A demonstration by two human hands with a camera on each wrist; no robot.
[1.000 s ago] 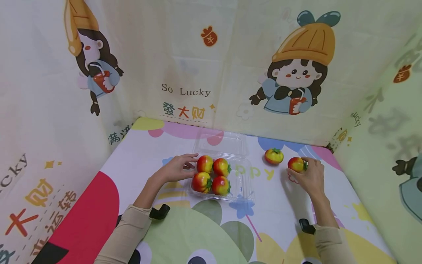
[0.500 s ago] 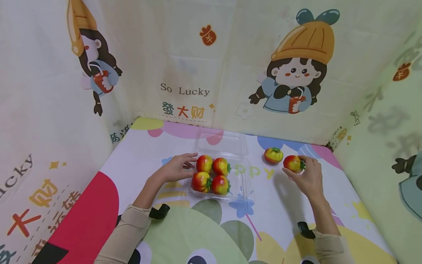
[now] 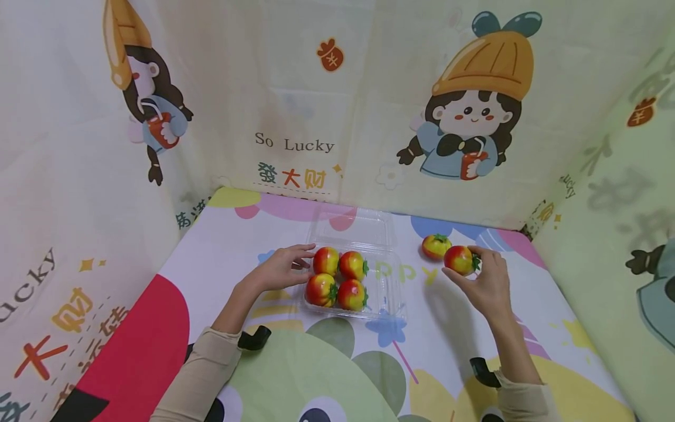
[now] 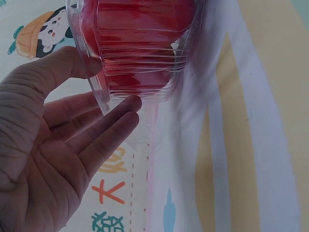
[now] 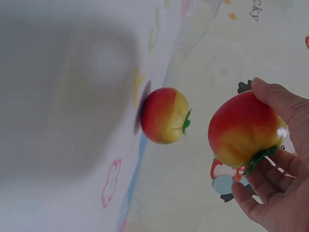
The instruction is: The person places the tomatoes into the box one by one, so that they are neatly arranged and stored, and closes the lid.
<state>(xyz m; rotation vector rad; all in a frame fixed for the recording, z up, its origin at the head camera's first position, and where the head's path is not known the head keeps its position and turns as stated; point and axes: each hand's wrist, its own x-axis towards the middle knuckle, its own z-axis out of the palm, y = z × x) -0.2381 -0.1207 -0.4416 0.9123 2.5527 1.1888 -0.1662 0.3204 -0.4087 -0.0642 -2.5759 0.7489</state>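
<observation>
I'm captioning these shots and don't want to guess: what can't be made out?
Box: left wrist view, partly cut off by the top edge.
Right hand: right wrist view, cut off by the right edge.
Held fruit: right wrist view, far side hidden by its near side.
Table: head view, any print beneath the boxed fruits hidden by them.

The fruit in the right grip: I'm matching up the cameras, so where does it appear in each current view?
Head: the held fruit is right of centre, in the right grip, just right of and below the loose fruit.
Left wrist: not in it; the clear box is at the top.
Right wrist: right half, about mid-height, right of the loose fruit.
Shared landmark: the printed wall cloth, in all three.
</observation>
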